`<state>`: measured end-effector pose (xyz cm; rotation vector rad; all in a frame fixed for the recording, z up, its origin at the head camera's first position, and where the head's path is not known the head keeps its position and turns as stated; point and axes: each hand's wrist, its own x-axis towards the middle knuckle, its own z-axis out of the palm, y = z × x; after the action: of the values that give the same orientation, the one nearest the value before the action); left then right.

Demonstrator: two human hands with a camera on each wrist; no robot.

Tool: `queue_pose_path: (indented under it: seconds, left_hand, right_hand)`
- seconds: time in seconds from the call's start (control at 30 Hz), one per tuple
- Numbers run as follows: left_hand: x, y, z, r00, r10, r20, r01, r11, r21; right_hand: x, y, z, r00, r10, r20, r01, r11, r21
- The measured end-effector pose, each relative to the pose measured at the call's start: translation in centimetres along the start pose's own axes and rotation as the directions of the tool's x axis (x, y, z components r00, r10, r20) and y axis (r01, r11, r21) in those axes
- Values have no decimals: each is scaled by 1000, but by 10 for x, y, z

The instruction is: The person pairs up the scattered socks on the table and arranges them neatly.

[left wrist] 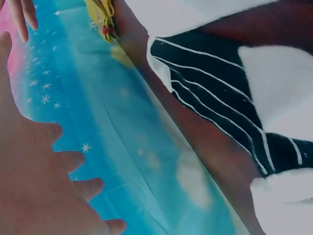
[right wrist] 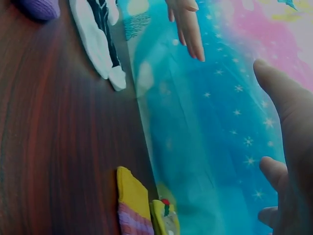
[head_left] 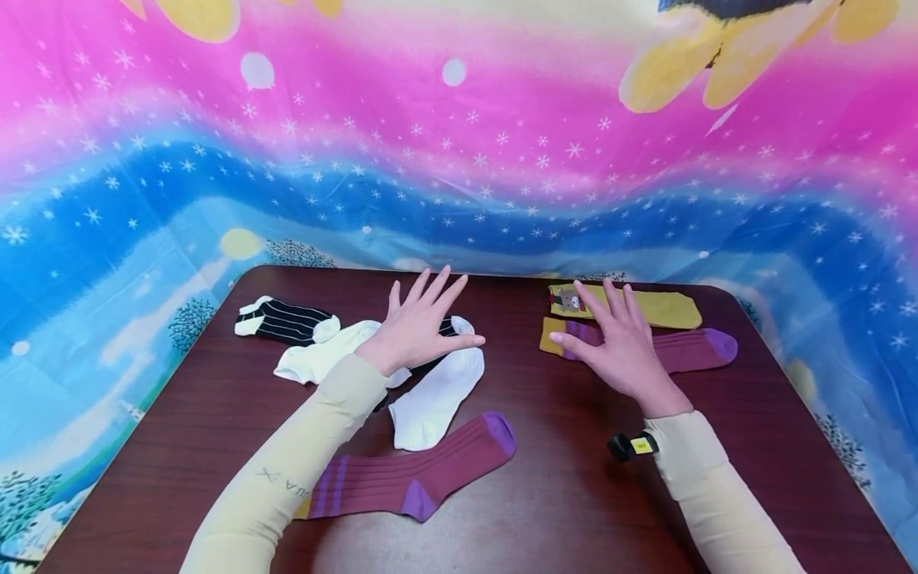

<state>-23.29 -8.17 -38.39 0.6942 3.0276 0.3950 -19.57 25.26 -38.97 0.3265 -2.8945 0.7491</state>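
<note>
My left hand [head_left: 417,323], fingers spread, hovers over white socks [head_left: 437,399] and black striped socks [head_left: 294,320] at the left. It holds nothing; in the left wrist view its fingers [left wrist: 88,188] are apart from the striped sock [left wrist: 210,88]. Spread likewise, my right hand [head_left: 622,347] is above a maroon and purple sock [head_left: 692,351], beside a mustard sock [head_left: 663,309] with an animal face. The right wrist view has both socks' cuffs, one yellow and purple [right wrist: 132,196], below the empty hand [right wrist: 293,142]. Another maroon sock [head_left: 445,474] lies nearer the front, partly behind my left forearm.
The dark wooden table [head_left: 559,494] has a patterned cloth [head_left: 459,159] hanging behind it and along its sides. A small black item with a yellow label [head_left: 641,445] is at my right wrist.
</note>
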Motion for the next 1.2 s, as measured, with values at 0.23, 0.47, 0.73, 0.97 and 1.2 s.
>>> queue_pose_path:
  seconds: [0.23, 0.47, 0.73, 0.97, 1.2]
  left_hand:
    - [-7, -9, 2, 999, 18, -30, -17, 999, 28]
    - [-21, -20, -1, 999, 38, -36, -36, 998, 47]
    - [-35, -32, 0, 999, 42, -34, -40, 998, 50]
    - [-44, -39, 4, 998, 42, -37, -39, 997, 72]
    - [-56, -44, 6, 998, 33, -52, -29, 997, 77]
  right_hand:
    - [-1, -2, 9, 1000, -15, -11, 14, 999, -33]
    - [-2, -7, 17, 999, -46, -15, 44, 995, -91]
    - [-3, -12, 25, 998, -58, 5, 58, 995, -80]
    - [-6, -17, 35, 997, -68, 48, 72, 994, -77]
    - [-10, -25, 44, 994, -64, 86, 72, 994, -85]
